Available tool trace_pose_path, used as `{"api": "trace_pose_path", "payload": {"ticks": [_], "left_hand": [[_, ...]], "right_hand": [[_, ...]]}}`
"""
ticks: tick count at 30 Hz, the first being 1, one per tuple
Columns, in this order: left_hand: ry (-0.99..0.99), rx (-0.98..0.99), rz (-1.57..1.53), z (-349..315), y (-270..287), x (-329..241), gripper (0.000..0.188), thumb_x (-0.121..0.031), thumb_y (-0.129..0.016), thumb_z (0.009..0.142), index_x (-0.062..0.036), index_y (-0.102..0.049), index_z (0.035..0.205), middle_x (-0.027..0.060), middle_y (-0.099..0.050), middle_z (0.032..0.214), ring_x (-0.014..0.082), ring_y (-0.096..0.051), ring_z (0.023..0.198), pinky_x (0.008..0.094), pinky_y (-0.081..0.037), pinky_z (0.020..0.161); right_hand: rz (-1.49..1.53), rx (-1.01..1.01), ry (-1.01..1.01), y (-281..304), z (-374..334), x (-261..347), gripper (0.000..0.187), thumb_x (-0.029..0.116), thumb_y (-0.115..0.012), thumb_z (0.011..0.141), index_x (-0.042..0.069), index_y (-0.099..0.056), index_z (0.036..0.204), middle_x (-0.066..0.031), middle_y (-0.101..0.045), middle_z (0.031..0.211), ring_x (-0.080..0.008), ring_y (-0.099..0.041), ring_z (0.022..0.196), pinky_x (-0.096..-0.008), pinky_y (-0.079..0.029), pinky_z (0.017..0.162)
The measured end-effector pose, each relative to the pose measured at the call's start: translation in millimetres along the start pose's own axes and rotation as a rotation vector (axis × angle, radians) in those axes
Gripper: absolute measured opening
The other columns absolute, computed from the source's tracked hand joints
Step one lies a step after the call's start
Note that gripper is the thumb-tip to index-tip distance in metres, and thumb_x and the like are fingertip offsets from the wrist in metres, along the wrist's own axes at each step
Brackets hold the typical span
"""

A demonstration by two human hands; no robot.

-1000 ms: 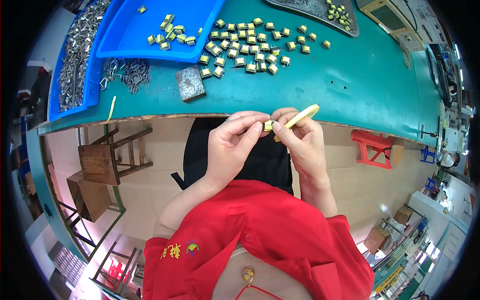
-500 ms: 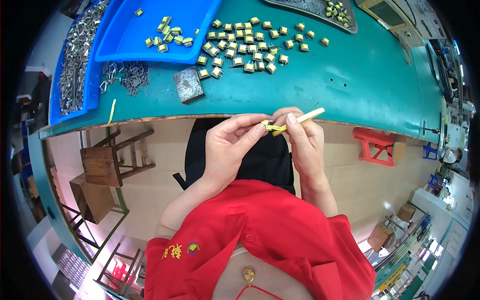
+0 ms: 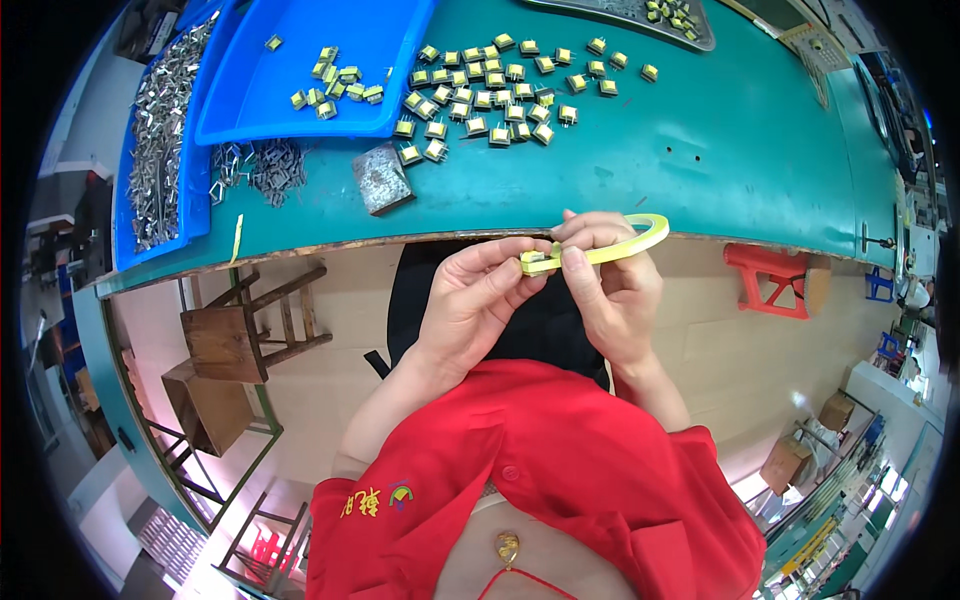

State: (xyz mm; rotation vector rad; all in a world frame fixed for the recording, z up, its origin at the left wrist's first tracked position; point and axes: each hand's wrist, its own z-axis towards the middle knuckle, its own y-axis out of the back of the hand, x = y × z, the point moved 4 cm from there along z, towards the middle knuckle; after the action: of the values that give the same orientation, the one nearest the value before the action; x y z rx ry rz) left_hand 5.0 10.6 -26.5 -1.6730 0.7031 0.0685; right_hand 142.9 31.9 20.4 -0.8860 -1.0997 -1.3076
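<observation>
My left hand (image 3: pixel 478 300) is closed in a pinch on a small transformer (image 3: pixel 534 262) with yellow tape on it. A narrow roll of yellow tape (image 3: pixel 655 234) sits in my right hand (image 3: pixel 612 290), its fingers closed around the ring. From the roll a strip runs to the transformer. Both hands are close together just off the table's near edge. Several similar yellow-and-dark transformers (image 3: pixel 496 98) lie loose on the green table (image 3: pixel 600 170) beyond them. Left of these rests a grey metal block (image 3: pixel 382 180).
A blue tray (image 3: pixel 260 90) with several transformers stands at the far left, beside a blue bin (image 3: pixel 165 150) of metal clips. Loose metal pieces (image 3: pixel 275 170) lie below the tray. A metal tray (image 3: pixel 640 20) is at the back. A tape strip (image 3: pixel 238 238) hangs at the table edge.
The tape roll has turned, so its ring now shows. The strip lies against the transformer, which shows more plainly between my left fingers. The whole view has shifted slightly.
</observation>
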Motion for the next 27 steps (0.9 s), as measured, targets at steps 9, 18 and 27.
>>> {"api": "trace_pose_path", "payload": {"ticks": [9,18,27], "left_hand": [[0.006,0.090,-0.156,-0.3,2.4,3.7,0.022,-0.004,-0.053,0.088,-0.0008,-0.059,0.109,0.0160,-0.057,0.114,0.0228,-0.057,0.105,0.0329,-0.049,0.091],[0.010,0.110,-0.152,-0.7,1.6,4.0,0.023,-0.004,-0.054,0.088,-0.0015,-0.059,0.110,0.0168,-0.055,0.117,0.0234,-0.056,0.106,0.0317,-0.049,0.090],[0.051,0.058,-0.148,0.1,2.6,7.4,0.022,-0.002,-0.052,0.089,-0.0043,-0.060,0.109,0.0141,-0.056,0.117,0.0198,-0.056,0.107,0.0303,-0.049,0.091]], "right_hand": [[-0.143,-0.012,0.055,-1.0,-0.6,0.5,0.007,0.000,-0.058,0.083,-0.002,-0.056,0.088,-0.0114,-0.058,0.089,-0.0202,-0.055,0.090,-0.0417,-0.043,0.092],[-0.144,-0.014,0.058,-1.3,0.4,1.0,0.006,-0.001,-0.058,0.082,-0.002,-0.056,0.088,-0.0120,-0.058,0.089,-0.0202,-0.056,0.089,-0.0413,-0.044,0.091],[-0.173,-0.031,0.056,-1.4,0.3,-1.1,0.006,-0.002,-0.058,0.082,-0.002,-0.056,0.087,-0.0121,-0.058,0.089,-0.0199,-0.056,0.087,-0.0399,-0.044,0.090]]}}
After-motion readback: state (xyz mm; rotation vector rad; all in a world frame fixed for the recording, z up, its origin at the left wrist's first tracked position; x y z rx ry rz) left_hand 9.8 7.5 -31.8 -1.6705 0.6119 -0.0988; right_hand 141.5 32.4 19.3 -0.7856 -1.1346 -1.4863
